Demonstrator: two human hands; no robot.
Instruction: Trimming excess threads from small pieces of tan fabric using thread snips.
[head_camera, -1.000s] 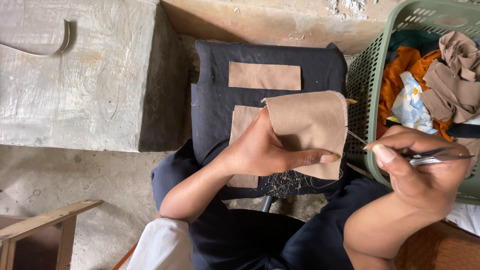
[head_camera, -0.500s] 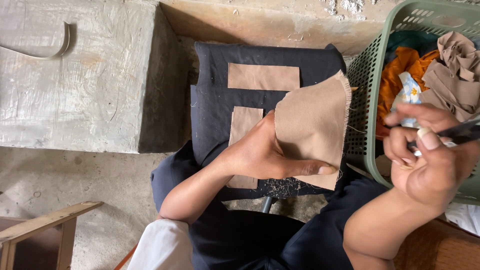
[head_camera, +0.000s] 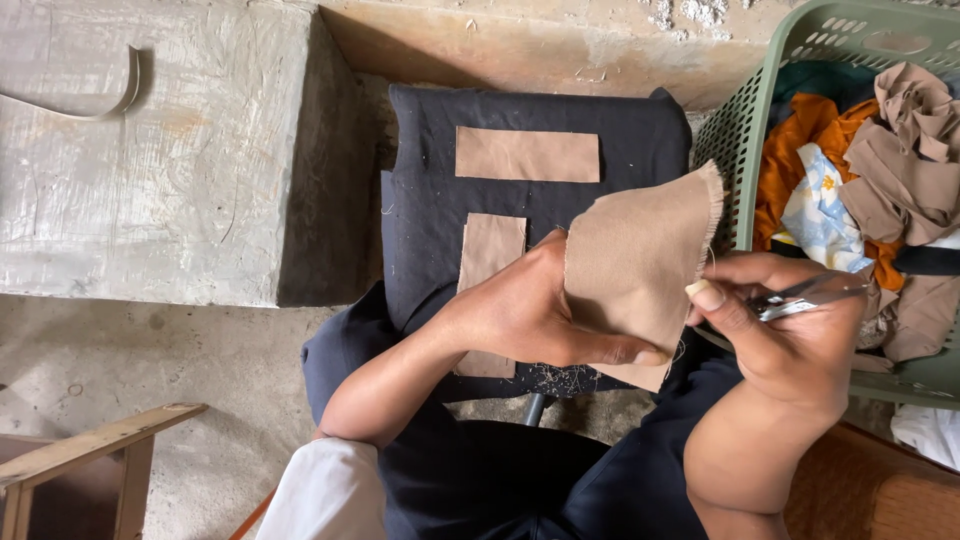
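- while i'm watching from the head cam, my left hand has a tan fabric piece pinched, thumb laid along its near edge and fingers tucked behind it, holding it up over the lap.
- my right hand is closed around a small pair of metal snips, thumb tip right at the right edge of that tan piece, near its frayed side.
- can't tell if the snip blades themselves are apart or together, too small.
- below the hands there's a black cloth pad with two tan strips on it: one strip lying crosswise at the far part, one running lengthwise partly under my left hand.
- little thread clippings sit on the pad's near edge.
- green plastic basket on the right, stuffed with orange, brown and light printed scraps.
- concrete slab to the left, wooden frame corner near left.
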